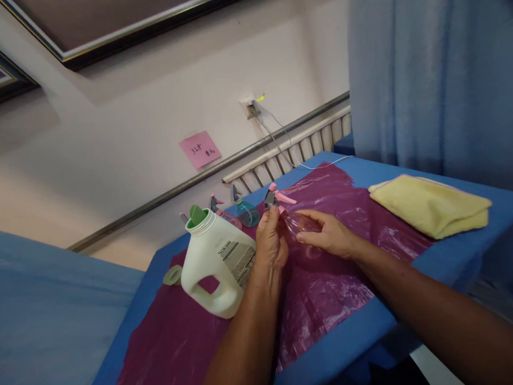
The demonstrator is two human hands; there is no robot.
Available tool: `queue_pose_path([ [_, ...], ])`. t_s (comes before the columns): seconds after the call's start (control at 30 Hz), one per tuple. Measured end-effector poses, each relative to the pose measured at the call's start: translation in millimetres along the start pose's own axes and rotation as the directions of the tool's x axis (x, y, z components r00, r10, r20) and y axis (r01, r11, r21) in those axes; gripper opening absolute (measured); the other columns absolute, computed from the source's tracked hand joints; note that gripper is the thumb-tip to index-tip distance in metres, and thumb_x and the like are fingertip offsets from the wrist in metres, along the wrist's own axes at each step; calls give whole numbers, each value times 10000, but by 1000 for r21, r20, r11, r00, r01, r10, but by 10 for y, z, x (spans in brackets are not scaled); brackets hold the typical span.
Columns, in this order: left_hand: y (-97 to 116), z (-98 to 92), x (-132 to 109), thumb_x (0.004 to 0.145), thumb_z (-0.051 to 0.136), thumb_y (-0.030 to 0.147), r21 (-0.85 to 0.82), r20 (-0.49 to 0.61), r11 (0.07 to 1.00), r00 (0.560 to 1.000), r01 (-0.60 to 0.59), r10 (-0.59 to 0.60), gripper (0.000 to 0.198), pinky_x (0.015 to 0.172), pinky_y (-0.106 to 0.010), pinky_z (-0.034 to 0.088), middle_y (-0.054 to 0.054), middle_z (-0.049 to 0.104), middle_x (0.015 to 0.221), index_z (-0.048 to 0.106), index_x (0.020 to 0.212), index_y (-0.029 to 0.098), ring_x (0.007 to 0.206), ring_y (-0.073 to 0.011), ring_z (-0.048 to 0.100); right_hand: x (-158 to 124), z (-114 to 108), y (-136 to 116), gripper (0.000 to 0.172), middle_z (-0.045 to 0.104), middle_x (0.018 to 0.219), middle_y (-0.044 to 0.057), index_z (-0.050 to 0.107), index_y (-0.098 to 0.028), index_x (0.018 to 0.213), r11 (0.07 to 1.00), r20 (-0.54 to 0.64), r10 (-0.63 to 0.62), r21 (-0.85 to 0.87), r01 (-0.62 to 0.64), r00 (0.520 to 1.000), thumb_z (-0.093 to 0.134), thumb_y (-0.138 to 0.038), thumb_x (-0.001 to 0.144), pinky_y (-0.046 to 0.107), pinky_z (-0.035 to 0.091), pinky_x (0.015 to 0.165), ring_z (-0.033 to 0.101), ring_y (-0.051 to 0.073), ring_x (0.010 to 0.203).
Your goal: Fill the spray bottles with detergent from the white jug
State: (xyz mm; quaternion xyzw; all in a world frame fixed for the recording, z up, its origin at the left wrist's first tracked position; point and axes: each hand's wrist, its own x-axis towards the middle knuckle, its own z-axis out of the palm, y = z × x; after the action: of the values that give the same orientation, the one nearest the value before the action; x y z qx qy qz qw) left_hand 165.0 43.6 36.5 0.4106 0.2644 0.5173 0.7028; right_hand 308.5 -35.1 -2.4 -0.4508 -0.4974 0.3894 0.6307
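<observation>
A clear pinkish spray bottle [294, 223] with a grey and pink trigger head is held tilted between both hands. My left hand [271, 240] is closed round its neck, just below the trigger. On the right, my right hand [326, 232] grips the bottle's body between thumb and fingers. Left of my left hand stands a large pale green jug [208, 262] with a handle, its mouth uncapped and a green piece [197, 215] in the opening. Behind the jug are a teal spray bottle [247, 214] and a pink one [230, 218], partly hidden.
Purple plastic sheeting [320, 299] covers much of the blue table [340, 342]. A folded yellow cloth [430, 206] lies at the right, a pale green ring-shaped piece [173, 275] at the left. A white cable [276, 140] runs from a wall socket [250, 108] to the table's back edge.
</observation>
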Motion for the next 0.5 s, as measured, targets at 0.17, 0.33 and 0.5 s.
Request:
queue_pose_path([
  [0.17, 43, -24, -66, 706, 1048, 487, 42, -1, 999, 1000, -21, 21, 469, 822, -285, 553, -12, 810, 895, 781, 941, 180, 775, -150, 725, -49, 33, -49, 627, 832, 1129, 39, 766, -222, 1358, 968, 65, 137, 204, -147, 988, 930, -390, 776, 370, 628, 849, 765, 227, 936],
  [0.33, 70, -6, -71, 668, 1069, 502, 85, -8, 996, 1000, -11, 11, 508, 908, -317, 568, -65, 851, 998, 829, 978, 178, 897, -189, 767, -81, 79, -124, 557, 781, 924, 17, 772, -213, 1295, 805, 246, 254, 483, -345, 936, 931, -432, 808, 264, 556, 564, 665, 139, 643],
  [0.5, 47, 28, -56, 723, 1014, 620, 96, 11, 994, 999, -43, 42, 569, 1018, -395, 584, -86, 854, 1052, 821, 1020, 174, 1045, -257, 792, -83, 65, -145, 523, 765, 912, 27, 760, -234, 1309, 772, 272, 265, 515, -373, 925, 918, -427, 849, 285, 600, 568, 684, 160, 664],
])
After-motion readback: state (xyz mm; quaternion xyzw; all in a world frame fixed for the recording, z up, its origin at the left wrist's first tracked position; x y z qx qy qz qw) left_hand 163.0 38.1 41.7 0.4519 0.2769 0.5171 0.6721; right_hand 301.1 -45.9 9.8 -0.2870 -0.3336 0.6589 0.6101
